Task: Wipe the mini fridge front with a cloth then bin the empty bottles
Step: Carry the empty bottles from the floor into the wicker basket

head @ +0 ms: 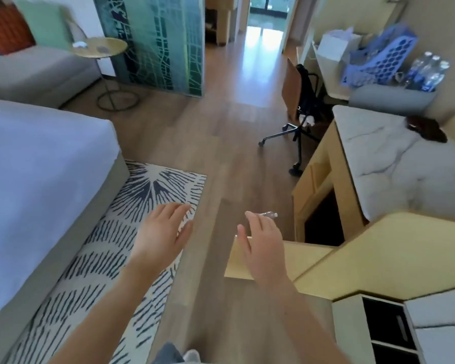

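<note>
Over smooth wood floor (221, 143), hands spread: left (159, 232), right (263, 245)

wood floor (221, 127) | patterned rug (111, 232), office chair (297, 106)

A hotel-like bedroom: bed (37, 166), sofa (32, 72), desk chair (300, 101), patterned rug (111, 232).

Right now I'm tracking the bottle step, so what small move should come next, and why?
Probably carry the bottle onward to a bin. The right hand seems to have it in its grip, only the capped end showing past the fingers; the left hand is open and empty. No bin is visible, so looking for one comes first.
</note>
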The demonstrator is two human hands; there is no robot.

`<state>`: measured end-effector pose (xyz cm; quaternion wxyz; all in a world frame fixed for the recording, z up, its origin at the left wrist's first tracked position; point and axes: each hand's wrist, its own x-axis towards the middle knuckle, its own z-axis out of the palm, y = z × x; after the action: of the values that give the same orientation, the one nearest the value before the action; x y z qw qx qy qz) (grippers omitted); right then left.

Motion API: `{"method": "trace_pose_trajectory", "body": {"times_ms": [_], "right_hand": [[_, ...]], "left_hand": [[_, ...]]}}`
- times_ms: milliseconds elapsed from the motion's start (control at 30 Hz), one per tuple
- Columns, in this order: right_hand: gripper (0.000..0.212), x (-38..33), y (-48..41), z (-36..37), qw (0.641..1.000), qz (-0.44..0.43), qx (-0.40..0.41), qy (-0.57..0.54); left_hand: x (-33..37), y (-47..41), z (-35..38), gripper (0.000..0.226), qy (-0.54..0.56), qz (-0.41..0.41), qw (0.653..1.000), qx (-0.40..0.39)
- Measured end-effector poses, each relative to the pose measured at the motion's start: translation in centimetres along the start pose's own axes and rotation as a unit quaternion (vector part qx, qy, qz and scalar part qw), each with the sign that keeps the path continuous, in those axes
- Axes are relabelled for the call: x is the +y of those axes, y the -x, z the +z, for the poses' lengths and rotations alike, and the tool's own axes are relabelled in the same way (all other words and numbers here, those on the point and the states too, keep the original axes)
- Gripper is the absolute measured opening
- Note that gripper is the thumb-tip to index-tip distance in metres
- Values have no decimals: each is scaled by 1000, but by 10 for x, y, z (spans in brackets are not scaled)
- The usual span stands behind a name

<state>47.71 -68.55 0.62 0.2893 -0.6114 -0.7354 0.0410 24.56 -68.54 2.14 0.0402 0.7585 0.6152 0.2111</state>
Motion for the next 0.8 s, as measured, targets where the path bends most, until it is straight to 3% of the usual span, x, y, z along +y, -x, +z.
{"method": "trace_pose_trajectory", "body": {"times_ms": [233, 400, 600, 800], "right_hand": [[30, -41, -81, 64, 999, -30, -11, 1], [34, -27, -144, 111, 999, -34, -26, 18], [35, -6, -272, 166, 1000, -9, -30, 5], [34, 12, -408, 178, 1000, 6, 22, 5]], "left_hand": [[-82, -44, -11, 52, 11, -71, 997, 7], [-112, -110, 15, 52, 15, -66, 997, -26], [-155, -245, 31, 47, -1, -40, 998, -43], [-175, -404, 26, 38, -15, 27, 999, -19]]}}
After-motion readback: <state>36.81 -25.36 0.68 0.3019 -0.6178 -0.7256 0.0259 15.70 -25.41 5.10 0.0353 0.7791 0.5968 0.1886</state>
